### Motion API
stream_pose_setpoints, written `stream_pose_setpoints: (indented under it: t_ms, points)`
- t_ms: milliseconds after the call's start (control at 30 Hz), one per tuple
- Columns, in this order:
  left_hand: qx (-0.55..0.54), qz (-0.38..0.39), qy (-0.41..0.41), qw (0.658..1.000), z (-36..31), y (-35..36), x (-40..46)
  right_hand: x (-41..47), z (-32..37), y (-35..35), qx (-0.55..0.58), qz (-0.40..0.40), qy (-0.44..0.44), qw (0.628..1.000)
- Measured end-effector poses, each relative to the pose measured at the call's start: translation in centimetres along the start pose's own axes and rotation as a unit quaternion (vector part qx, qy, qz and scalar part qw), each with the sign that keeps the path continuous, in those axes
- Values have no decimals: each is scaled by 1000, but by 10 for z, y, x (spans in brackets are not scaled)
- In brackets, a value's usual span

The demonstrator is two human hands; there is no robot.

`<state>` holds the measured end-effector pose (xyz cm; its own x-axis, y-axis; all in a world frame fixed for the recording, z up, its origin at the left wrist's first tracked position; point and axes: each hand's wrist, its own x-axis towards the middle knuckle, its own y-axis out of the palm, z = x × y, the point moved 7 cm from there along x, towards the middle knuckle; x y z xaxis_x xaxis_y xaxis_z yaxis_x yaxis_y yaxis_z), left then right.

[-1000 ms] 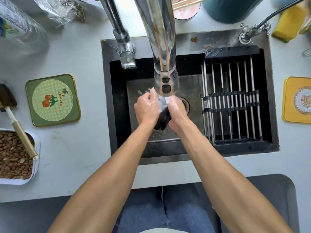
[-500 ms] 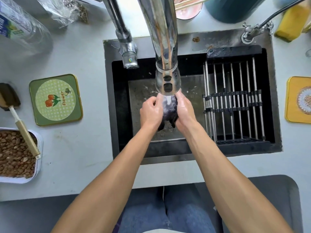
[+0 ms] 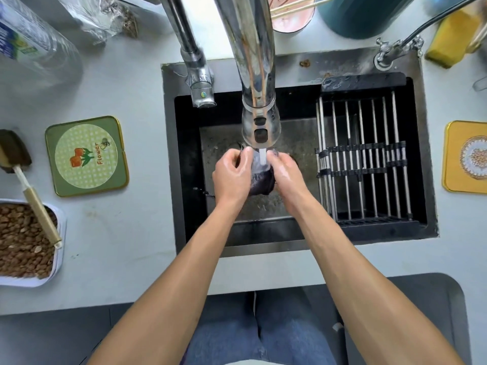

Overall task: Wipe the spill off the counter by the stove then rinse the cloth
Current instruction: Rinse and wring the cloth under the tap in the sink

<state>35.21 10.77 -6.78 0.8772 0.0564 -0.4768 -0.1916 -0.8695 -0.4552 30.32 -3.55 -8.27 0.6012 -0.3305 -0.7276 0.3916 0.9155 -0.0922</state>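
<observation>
A dark wet cloth (image 3: pixel 261 180) is bunched between both my hands over the sink (image 3: pixel 295 67), directly under the chrome faucet head (image 3: pixel 260 127). Water runs from the faucet onto the cloth's top. My left hand (image 3: pixel 231 175) grips the cloth's left side with curled fingers. My right hand (image 3: pixel 286 175) grips its right side the same way. Both hands are wet. Most of the cloth is hidden between the palms.
A metal drying rack (image 3: pixel 366 159) fills the sink's right half. A second tap (image 3: pixel 197 83) stands at the left back. On the counter lie a green coaster (image 3: pixel 87 155), a nut tray (image 3: pixel 23 243) with a brush (image 3: pixel 31 191), a yellow coaster (image 3: pixel 466 156) and a sponge (image 3: pixel 448 46).
Both hands have kept working the cloth under the stream, lifting it closer to the faucet head; the cloth now shows more between the palms.
</observation>
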Motion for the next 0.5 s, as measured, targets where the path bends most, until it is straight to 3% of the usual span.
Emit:
stream_pose_setpoints:
  t_ms: [67,200,300,433,500]
  points:
    - [20,4,46,999,-12,2,-10,-2,-4,7,-13,56,34,998]
    - [106,-4,134,985,-36,3,-28,-12,-11,23,102,117,91,984]
    - [166,62,184,967,-43,10,-42,-16,-8,23,198,140,89,966]
    - [185,161,214,945,-37,19,-67,-13,-15,19,202,110,128,965]
    - [141,127,206,960,-33,6,-66,-11,-19,16,221,81,133,963]
